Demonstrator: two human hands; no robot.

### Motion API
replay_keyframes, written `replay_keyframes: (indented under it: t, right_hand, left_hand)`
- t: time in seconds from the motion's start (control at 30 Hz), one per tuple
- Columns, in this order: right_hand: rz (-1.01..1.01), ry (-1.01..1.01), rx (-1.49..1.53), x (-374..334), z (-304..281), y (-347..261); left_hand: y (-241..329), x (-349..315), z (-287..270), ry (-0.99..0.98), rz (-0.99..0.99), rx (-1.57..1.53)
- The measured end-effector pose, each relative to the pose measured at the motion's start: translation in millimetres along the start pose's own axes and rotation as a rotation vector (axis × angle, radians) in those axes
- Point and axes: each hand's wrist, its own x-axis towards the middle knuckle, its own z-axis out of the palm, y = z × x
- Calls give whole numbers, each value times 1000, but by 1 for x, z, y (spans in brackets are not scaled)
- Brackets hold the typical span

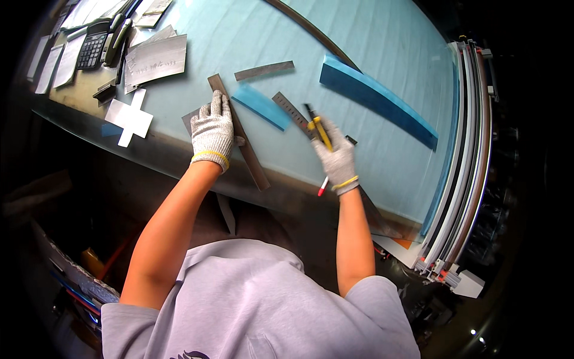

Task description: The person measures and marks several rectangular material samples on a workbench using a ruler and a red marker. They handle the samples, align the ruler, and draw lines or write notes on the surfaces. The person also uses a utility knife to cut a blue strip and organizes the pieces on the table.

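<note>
Two gloved hands at work: left hand (211, 131) presses flat, fingers together, on a metal strip (242, 140) lying on the bench (382, 48) (marking-out step, I judge), right hand (338, 157) fingers clamped on a yellow knife (318, 128); next needs steady alignment.
</note>
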Motion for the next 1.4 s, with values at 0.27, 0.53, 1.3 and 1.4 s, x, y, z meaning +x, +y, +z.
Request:
replay_keyframes:
  t: [0.27,0.53,1.3,1.4]
  right_hand:
    - [-268,419,-1087,37,2,18]
    - [-40,169,-912,-39,149,-7]
    - [-372,255,-648,134,54,-12]
    - [-475,392,-602,97,38,-18]
  left_hand:
    - [-3,-4,5,75,21,-51]
    - [-51,-35,47,574,244,-354]
    - [-69,-45,56,672,393,-309]
    - [-74,-49,58,662,370,-309]
